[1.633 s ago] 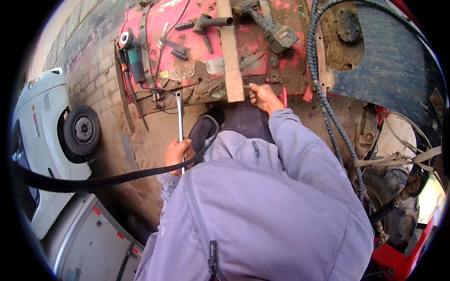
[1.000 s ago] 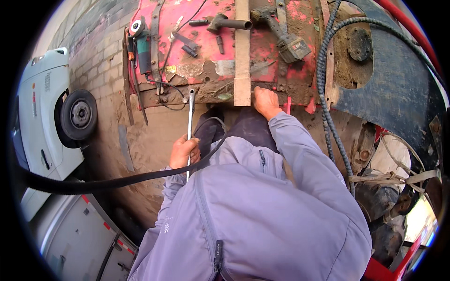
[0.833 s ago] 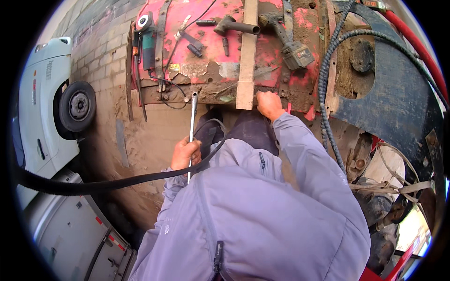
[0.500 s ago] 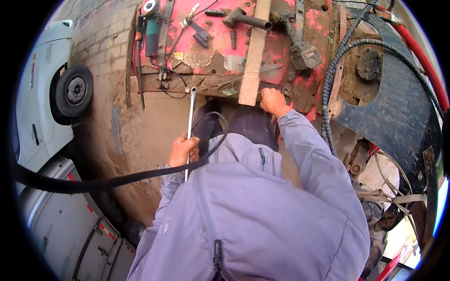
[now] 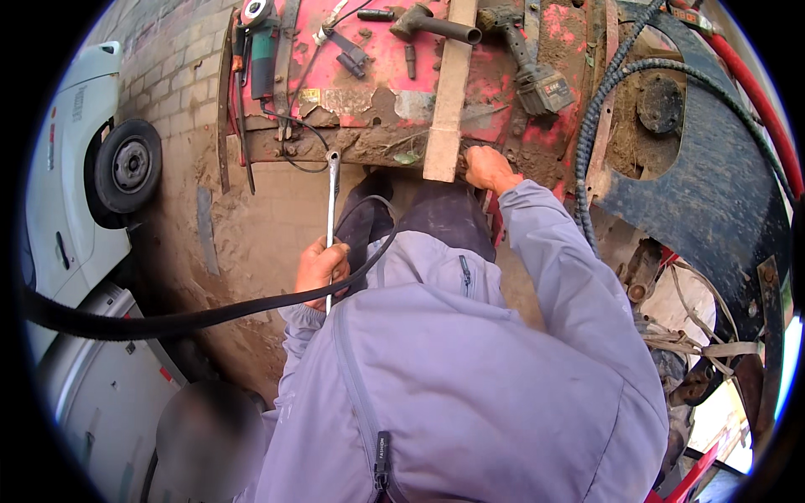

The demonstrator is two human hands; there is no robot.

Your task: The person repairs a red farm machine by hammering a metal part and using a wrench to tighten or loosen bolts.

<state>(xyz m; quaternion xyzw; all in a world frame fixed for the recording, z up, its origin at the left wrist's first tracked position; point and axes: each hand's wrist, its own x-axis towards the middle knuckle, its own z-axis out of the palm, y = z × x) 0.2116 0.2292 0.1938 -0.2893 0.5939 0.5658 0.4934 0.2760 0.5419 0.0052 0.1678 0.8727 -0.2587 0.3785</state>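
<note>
Two hands busy: my left hand (image 5: 321,267) grips the wrench (image 5: 332,220) upright by my knee; my right hand (image 5: 489,168) clutches the red deck (image 5: 377,75) edge. Loose belt (image 5: 168,318) could snag the wrench.

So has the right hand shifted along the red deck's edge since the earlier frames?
No. The right hand stays at the red deck's lower edge, just right of the wooden plank; only the camera view shifted.
</note>
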